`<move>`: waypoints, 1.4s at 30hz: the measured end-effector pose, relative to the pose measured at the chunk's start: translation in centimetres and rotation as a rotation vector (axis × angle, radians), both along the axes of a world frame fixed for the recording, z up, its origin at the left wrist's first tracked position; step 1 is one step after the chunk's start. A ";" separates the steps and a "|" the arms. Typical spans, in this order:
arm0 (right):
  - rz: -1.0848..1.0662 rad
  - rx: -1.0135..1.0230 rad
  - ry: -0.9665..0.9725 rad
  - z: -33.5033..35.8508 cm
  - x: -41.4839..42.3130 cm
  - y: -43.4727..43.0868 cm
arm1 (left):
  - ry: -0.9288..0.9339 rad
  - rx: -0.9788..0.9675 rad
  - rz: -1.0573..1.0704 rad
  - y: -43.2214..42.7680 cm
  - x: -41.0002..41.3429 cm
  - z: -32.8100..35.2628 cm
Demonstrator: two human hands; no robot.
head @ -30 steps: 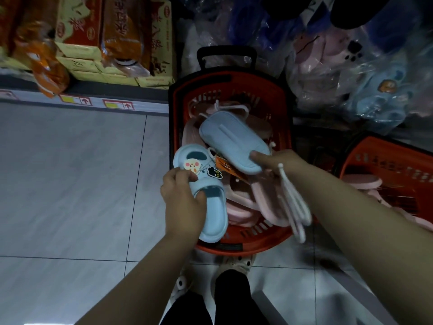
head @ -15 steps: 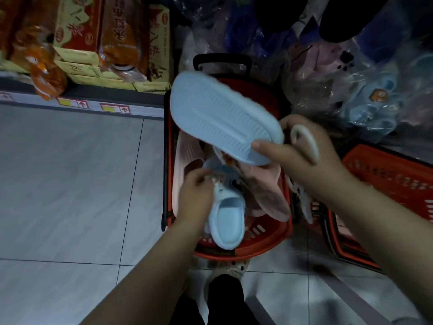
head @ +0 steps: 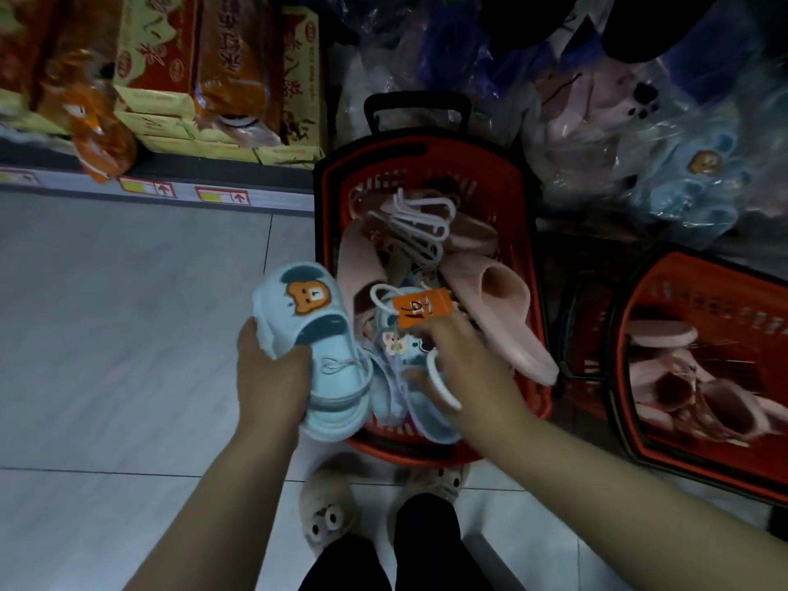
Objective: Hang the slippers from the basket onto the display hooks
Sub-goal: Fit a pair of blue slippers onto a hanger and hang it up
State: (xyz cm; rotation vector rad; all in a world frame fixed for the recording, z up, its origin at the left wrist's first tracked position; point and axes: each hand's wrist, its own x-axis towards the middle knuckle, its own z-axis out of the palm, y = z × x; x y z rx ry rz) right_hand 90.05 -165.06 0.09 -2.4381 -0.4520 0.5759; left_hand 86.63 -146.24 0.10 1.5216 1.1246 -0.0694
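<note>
The blue slipper I held sole-up over the basket half a second ago has come down. Now my left hand [head: 268, 377] grips the bear-face blue slipper [head: 307, 317] by its strap at the near left rim of the red basket [head: 426, 149]. My right hand [head: 469, 368] curls round a white hanger loop [head: 443, 388] against the second blue slipper [head: 396, 394], which lies in the basket's near end under the orange price tag [head: 420, 309]. They look like light, soft foam that gives under my fingers, so I judge the strap the surest hold.
</note>
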 end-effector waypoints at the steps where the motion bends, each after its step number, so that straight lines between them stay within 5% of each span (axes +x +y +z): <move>1: -0.005 -0.117 0.003 -0.6 0.7 -0.2 | 0.014 0.040 0.002 0.5 -0.4 -0.1; 5: 0.145 -0.388 0.120 -2.6 1.2 0.7 | 0.018 0.086 -0.076 1.3 -1.3 0.0; 11: -0.013 -0.165 -0.035 -2.8 2.5 2.6 | -0.015 0.033 -0.105 1.8 -1.8 -0.4; 18: 0.014 -0.264 0.128 -2.2 5.6 4.4 | -0.087 0.030 -0.091 1.5 -2.5 -0.6; 21: 0.040 -0.208 0.011 -1.6 7.0 5.5 | -0.093 0.028 -0.086 1.5 -2.6 -0.8; 25: 0.111 -0.055 0.294 -2.5 7.9 8.0 | -0.103 -0.005 -0.043 1.2 -2.4 -0.9; 29: 0.319 -0.189 0.462 -3.1 9.3 8.8 | -0.094 -0.017 0.008 1.4 -2.3 -1.2; 34: 0.342 -0.185 0.451 -1.9 10.2 7.2 | -0.091 -0.008 0.027 1.9 -2.5 -1.5; 38: 0.403 -0.380 0.512 -1.8 10.7 6.9 | -0.115 -0.014 0.065 1.5 -2.4 -1.0; 42: 0.241 -0.235 0.473 -2.7 10.5 7.2 | -0.149 -0.013 0.068 1.1 -2.7 -0.1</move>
